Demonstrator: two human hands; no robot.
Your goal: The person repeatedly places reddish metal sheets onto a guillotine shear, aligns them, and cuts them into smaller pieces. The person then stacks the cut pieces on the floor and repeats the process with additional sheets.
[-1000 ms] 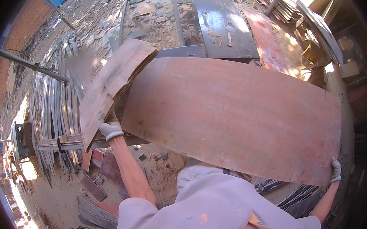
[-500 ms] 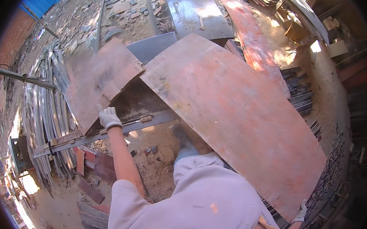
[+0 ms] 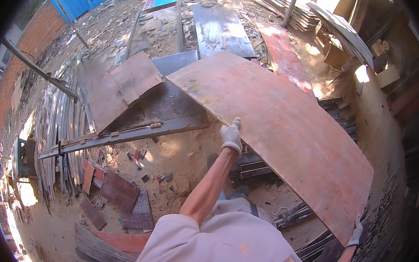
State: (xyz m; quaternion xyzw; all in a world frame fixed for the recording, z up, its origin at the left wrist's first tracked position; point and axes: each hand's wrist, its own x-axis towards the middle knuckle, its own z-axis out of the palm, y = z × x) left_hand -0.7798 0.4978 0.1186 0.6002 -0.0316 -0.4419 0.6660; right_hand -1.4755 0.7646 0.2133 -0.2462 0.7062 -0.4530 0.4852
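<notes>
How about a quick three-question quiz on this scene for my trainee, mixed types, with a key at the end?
1. Multiple choice: what is the left hand touching?
a) the slanted metal pole
b) the edge of the large reddish panel
c) the blue sheeting

2. True or false: the right hand is at the upper left corner of the large reddish panel.

3. Fill the gap: both hands wear pale ____.

Key:
1. b
2. False; it is at the end lowest in the picture, toward the lower right.
3. gloves
</notes>
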